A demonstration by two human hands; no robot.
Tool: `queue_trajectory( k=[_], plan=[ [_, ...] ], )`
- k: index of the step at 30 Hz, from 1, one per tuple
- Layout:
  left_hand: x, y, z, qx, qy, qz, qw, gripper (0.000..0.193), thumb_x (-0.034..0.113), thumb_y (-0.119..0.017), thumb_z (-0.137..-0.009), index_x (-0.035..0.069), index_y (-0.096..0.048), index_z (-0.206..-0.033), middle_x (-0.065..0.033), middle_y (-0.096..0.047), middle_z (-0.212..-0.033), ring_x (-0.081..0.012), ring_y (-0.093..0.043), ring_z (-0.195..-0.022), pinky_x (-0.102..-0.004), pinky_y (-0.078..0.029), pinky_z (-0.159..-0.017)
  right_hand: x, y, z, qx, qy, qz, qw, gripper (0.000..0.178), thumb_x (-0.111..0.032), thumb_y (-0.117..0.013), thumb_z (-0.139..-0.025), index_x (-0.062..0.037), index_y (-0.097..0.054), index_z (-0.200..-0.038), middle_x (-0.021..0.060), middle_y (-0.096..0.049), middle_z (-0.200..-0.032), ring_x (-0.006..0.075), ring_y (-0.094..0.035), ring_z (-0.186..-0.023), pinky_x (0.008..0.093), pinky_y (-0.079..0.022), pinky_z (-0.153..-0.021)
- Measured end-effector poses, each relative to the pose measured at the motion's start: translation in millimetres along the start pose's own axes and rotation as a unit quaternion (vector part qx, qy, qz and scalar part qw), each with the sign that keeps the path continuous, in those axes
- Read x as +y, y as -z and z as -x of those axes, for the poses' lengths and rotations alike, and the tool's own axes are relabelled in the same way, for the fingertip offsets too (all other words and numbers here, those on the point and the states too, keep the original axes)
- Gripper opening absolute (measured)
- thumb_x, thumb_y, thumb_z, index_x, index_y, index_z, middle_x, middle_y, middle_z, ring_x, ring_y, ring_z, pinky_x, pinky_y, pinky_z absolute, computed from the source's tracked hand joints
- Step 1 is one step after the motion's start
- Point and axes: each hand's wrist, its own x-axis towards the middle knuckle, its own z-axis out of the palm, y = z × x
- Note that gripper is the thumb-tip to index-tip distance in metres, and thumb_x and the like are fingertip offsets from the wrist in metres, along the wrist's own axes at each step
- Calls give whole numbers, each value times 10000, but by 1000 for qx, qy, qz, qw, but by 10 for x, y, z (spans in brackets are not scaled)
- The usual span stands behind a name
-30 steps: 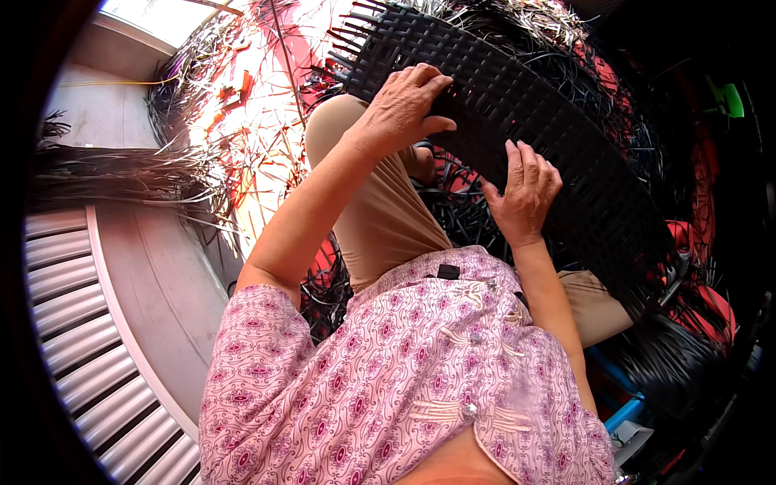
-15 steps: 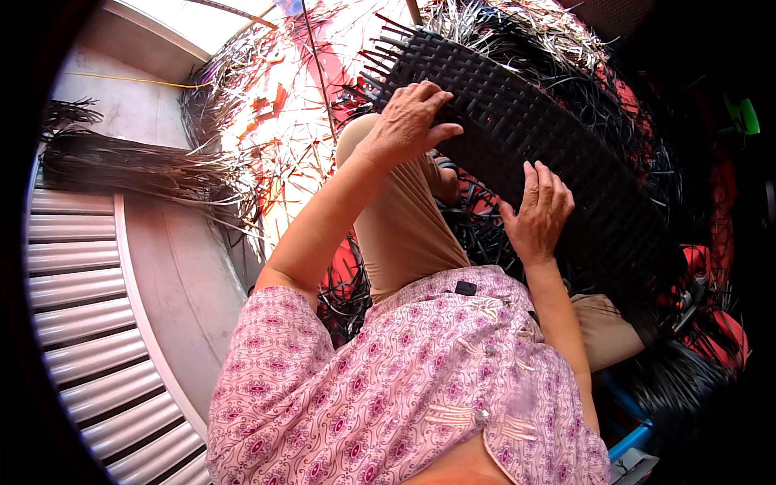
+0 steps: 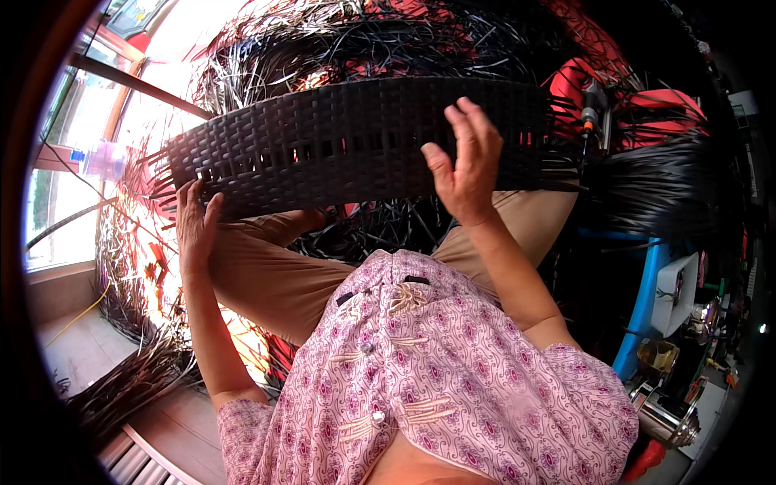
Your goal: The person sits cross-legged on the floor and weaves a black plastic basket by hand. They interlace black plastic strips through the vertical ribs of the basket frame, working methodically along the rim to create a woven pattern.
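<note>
A long, slightly curved panel of dark woven plastic strips (image 3: pixel 323 174) lies across my knees, with loose strip ends sticking out at both ends. A lengthwise band of small gaps runs through its weave. At its lower left corner, my left hand (image 3: pixel 196 230) has its fingers and thumb closed on the edge. My right hand (image 3: pixel 470 166) is over the right half of the panel, fingers raised and thumb apart, a little blurred, with nothing in it. Whether its palm touches the weave I cannot tell.
Heaps of loose dark strips (image 3: pixel 388 44) lie beyond the panel on red material. A power drill (image 3: pixel 594 105) rests at the far right beside a strip bundle (image 3: pixel 647 190). On the near right are a blue frame (image 3: pixel 638 307), a white tray (image 3: pixel 676 295) and a metal cylinder (image 3: pixel 667 416).
My view has turned, and the panel now lies nearly level across it instead of slanting. My left hand is now at the panel's lower left corner; my right hand has come over its face.
</note>
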Motion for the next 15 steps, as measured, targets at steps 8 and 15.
queue_trajectory(
  k=[8, 15],
  plan=[
    [-508, -167, -247, -6, -79, -111, 991, 642, 448, -579, -996, -44, -490, -1398, -206, -448, -1425, -362, -457, -1336, -424, -367, -1123, 1609, 679, 224, -78, -394, 23, 915, 506, -452, -489, -1028, 14, -653, -1134, 293, -682, -1031, 472, -630, -1020, 515, -478, -886],
    [-765, -18, -471, -22, 25, -34, 999, 661, 477, -579, -993, -35, -487, -1402, -216, -447, -1411, -364, -448, -1340, -429, -364, -1122, 1106, 638, 396, -22, -388, -224, 894, 419, -360, -662, -967, 51, -633, -1044, 207, -695, -961, 289, -662, -907, 398, -498, -822]
  ],
)
